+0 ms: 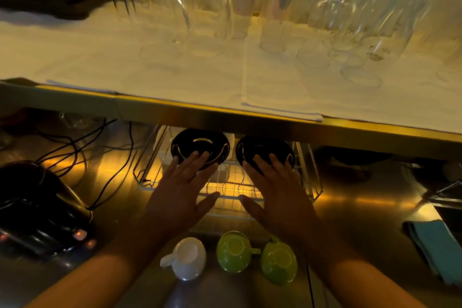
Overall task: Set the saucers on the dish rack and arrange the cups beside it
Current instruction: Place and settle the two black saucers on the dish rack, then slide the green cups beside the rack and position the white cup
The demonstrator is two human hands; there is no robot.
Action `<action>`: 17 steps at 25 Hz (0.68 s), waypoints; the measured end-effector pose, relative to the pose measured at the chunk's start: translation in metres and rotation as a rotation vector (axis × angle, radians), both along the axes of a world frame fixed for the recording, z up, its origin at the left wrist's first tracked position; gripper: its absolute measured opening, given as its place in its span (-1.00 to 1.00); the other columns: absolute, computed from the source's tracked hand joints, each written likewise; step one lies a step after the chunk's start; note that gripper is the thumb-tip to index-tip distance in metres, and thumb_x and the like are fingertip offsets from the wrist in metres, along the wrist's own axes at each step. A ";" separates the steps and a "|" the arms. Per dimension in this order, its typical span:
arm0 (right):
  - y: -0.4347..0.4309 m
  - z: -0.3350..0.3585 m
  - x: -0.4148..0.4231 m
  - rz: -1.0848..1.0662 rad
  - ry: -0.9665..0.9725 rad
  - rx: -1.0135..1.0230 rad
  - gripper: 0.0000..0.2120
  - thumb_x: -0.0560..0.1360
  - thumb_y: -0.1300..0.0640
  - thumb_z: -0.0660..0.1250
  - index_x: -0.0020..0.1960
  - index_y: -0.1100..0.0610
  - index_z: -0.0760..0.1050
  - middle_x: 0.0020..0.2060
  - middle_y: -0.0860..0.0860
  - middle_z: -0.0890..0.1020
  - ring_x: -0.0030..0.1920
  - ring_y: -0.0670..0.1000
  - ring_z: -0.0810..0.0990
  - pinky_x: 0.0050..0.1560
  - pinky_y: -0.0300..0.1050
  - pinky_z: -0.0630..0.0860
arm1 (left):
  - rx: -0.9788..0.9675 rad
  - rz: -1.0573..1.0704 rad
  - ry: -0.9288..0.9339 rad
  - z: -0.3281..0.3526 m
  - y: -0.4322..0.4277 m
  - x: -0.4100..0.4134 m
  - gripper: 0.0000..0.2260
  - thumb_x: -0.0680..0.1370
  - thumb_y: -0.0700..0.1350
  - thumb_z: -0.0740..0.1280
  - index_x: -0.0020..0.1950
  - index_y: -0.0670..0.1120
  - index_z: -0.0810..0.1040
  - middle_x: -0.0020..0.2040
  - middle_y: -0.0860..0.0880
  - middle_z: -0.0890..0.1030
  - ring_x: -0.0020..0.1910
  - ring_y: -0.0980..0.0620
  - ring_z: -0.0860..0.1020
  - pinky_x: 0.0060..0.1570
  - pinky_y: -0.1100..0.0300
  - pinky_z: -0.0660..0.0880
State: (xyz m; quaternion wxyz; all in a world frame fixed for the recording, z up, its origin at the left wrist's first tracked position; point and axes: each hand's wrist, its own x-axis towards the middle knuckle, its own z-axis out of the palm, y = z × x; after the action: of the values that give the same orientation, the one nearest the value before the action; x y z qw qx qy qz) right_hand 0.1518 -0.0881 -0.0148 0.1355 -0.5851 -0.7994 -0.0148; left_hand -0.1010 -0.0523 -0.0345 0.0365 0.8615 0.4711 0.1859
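A: Checking the saucers, where are they?

B: Left saucer (200,149) and right saucer (265,151) both sit tilted in the rack (150,157), under the shelf (225,117).

A: My grips?

B: Left hand (183,182) and right hand (273,182) spread flat, fingertips on the near rims, clamping nothing.

A: Cups?

B: White cup (187,257) and two green cups (233,251) upside down on the counter (362,207), just in front.

A: Handling?

B: Glazed ceramic I'd say: stiff, slick, chippable. I'd pinch the rims.

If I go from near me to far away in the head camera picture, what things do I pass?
Cups → hands → dish rack → black saucers → shelf edge → white cloth → glasses.
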 end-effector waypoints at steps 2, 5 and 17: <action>-0.030 -0.013 0.004 0.085 0.071 0.093 -0.40 0.59 -0.24 0.17 0.55 0.00 0.28 0.52 0.08 0.33 0.55 0.16 0.19 0.52 0.15 0.12 | 0.074 -0.071 -0.076 -0.020 -0.030 -0.022 -0.48 0.61 0.20 0.25 0.51 0.00 0.36 0.59 -0.09 0.28 0.53 -0.06 0.27 0.46 -0.06 0.26; -0.068 -0.047 0.014 0.179 0.098 0.090 -0.56 0.61 -0.10 0.23 0.41 0.06 0.48 0.35 0.05 0.52 0.37 0.11 0.43 0.40 0.00 0.29 | 0.068 -0.084 -0.146 -0.064 -0.072 -0.055 -0.57 0.60 0.13 0.31 0.40 -0.03 0.47 0.45 -0.05 0.46 0.31 -0.05 0.49 0.33 0.24 0.25; -0.034 -0.165 0.020 -0.169 -0.155 -0.608 -0.78 0.57 -0.01 0.24 0.16 -0.07 0.57 -0.02 -0.02 0.68 -0.09 0.01 0.64 -0.05 0.00 0.63 | -0.611 0.383 0.195 -0.224 -0.115 -0.106 0.05 0.32 0.60 0.12 0.57 -0.12 0.25 0.60 -0.22 0.19 0.58 -0.24 0.13 0.47 -0.34 0.16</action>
State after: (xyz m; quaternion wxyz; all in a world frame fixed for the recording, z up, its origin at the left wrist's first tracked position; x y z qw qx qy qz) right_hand 0.1719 -0.1220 -0.1799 -0.1083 -0.6603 -0.7237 0.1688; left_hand -0.2070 -0.1668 -0.2589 0.2113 0.7207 0.6589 -0.0428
